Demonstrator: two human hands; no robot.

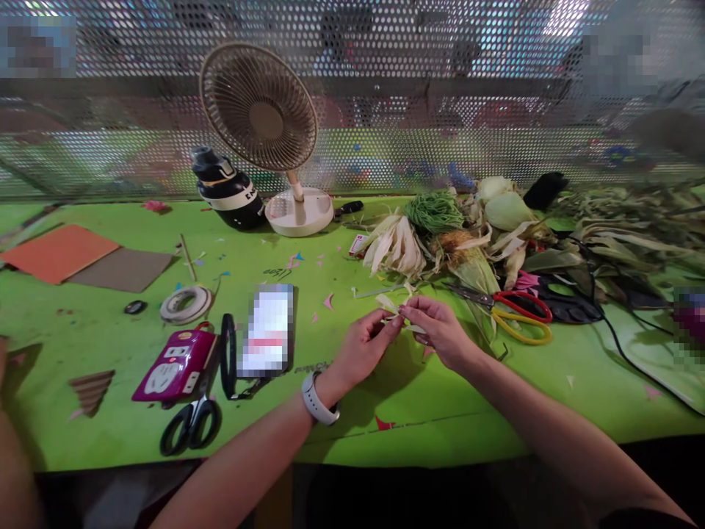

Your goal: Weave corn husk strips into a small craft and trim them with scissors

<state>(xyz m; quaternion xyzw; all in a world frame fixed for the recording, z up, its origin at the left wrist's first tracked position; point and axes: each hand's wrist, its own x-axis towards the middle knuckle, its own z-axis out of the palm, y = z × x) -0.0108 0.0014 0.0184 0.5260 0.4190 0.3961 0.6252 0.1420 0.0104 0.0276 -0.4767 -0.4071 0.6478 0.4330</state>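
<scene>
Far to the left of the left hand, an orange sheet (63, 250) lay on the green worktop (468, 426), overlapping a brown one (124, 268). Nearer to that hand came a roll of tape (170, 311), a purple box (179, 356) and, below the box, black-handled scissors (194, 419); a phone (269, 330) with a lit screen lay just beside the forearm, on its left. The left hand (366, 344), a pale watch (319, 400) on its wrist, was nearly closed, thumb and forefinger pinched on a thin, pale strip (387, 303), apparently of husk. The strip stood between the two hands, above the worktop, with one end sticking up past the fingertips. The right hand (440, 334) met it from the other side, fingers curled and their tips closed on the same strip, almost touching the left fingertips. Beyond the hands lay a bunch of pale husks (396, 246), with a green coil of strands (434, 213) behind it. Just to the right of the right hand, scissors with red and yellow handles (490, 300) rested slightly open.
</scene>
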